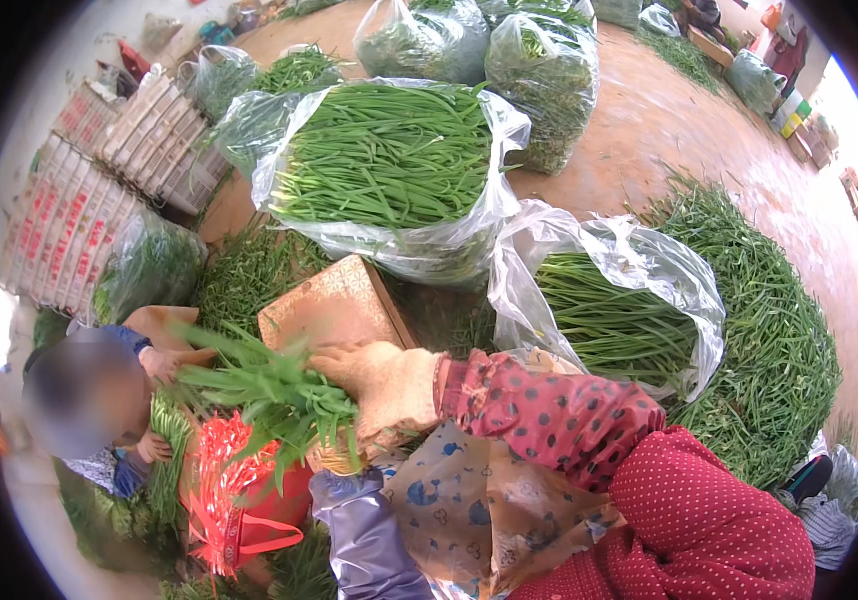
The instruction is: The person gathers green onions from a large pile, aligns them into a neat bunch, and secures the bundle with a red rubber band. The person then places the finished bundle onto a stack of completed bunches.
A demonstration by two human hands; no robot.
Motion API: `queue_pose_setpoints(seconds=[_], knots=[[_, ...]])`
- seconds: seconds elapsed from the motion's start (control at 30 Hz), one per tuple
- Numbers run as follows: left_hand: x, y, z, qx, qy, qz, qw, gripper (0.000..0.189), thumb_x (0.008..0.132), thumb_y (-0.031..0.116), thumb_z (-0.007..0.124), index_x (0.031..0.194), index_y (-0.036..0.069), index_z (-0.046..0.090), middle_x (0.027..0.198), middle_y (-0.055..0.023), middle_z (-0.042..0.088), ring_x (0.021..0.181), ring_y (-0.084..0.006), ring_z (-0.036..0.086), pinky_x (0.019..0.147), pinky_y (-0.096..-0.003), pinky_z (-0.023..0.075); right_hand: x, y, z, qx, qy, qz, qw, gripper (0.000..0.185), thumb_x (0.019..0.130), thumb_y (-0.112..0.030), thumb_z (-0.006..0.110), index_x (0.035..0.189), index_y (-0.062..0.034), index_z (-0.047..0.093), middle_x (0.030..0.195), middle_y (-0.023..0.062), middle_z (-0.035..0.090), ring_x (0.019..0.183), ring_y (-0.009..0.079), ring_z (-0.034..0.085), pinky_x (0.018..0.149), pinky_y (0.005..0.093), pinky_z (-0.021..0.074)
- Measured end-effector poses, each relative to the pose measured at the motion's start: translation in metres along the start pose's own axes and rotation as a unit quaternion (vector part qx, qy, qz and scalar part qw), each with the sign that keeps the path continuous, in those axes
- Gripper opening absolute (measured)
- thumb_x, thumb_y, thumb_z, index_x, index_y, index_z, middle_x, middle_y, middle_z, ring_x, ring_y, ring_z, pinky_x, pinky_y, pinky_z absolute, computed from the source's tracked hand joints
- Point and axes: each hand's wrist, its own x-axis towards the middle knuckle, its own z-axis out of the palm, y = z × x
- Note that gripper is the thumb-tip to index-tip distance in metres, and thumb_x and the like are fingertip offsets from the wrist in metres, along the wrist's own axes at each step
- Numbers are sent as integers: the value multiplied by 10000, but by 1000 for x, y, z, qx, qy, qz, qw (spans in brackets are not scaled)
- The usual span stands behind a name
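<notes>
My right hand, in a beige knit glove with a red polka-dot sleeve, is closed over a bunch of long flat green leaves, apparently garlic chives. The leaves fan out left and hang down, blurred by motion. Just below is my left hand, in a yellowish glove under a shiny lavender sleeve cover. Leaves hide much of it, so its fingers cannot be made out. Left of the leaves, red plastic tie strips lie over a red container. A patterned gold box stands behind my right hand.
At left a co-worker's hand holds green stalks. Ahead are an open plastic bag of chives and a smaller one. Loose leaves are heaped at right. Plastic crates stand far left. A whale-print apron covers my lap.
</notes>
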Motion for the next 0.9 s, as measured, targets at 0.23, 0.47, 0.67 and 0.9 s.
queue_pose_setpoints(seconds=[0.23,0.47,0.67,0.9], knots=[[-14,66,-35,-105,168,-18,980,749,757,73,793,1416,-3,446,1297,-176,588,1249,-305,533,1088,-397,379,23,-17,17,53,88,183,978,431,840,-218,646,1254,-121,575,910,186,691,923,386,664,754,453,547],[-100,143,-68,-701,-120,-248,658,722,799,304,835,1380,26,508,1048,-121,688,986,-202,641,888,-351,517,-35,-30,8,195,78,275,938,246,896,-122,596,1136,-93,638,997,106,655,939,264,658,820,339,533],[-121,187,-10,-934,-88,-183,295,791,901,555,635,1451,27,422,1300,-151,589,1147,-287,579,974,-440,481,-96,-50,12,-392,-101,60,912,434,869,-205,559,1303,-190,544,1329,0,565,1274,242,496,1032,519,366],[-85,225,-16,-985,-129,-8,119,585,1020,448,403,1423,24,416,1400,-161,501,1282,-303,477,1116,-471,364,-202,-68,-8,285,202,-67,934,289,873,-209,631,1122,-66,604,1092,140,621,962,271,637,901,369,504]])
